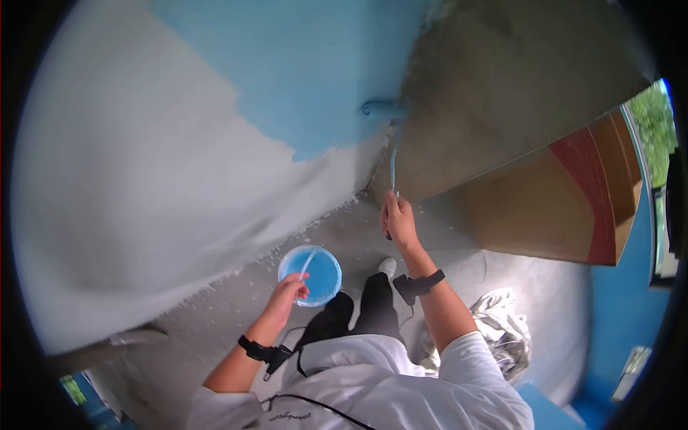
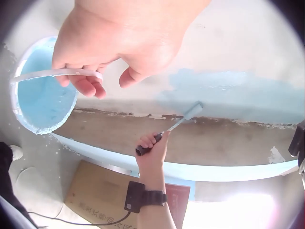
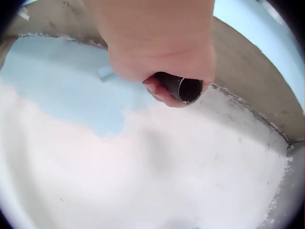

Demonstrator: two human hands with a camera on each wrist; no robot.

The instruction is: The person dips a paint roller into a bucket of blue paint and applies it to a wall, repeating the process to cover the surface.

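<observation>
My right hand (image 1: 398, 218) grips the black handle (image 3: 190, 90) of a paint roller. The light-blue roller sleeve (image 1: 385, 109) lies at the wall (image 1: 333, 72), close to the corner where the painted face meets the bare grey-brown one. Part of the handle is hidden inside the fist. Down at the left, my left hand (image 1: 290, 290) holds the white strap handle (image 2: 40, 75) of a bucket (image 2: 14, 102), its fingers hooked round the strap. Light-blue paint (image 2: 40, 102) shows inside the bucket, and its rim is smeared with it.
An uneven blue patch covers the upper white wall (image 1: 143, 143). To the right leans a large cardboard sheet (image 1: 530, 215) with a red band. Crumpled white cloth (image 1: 502, 322) lies on the floor, right of my legs. Paint flecks spot the floor (image 1: 236, 301) along the wall.
</observation>
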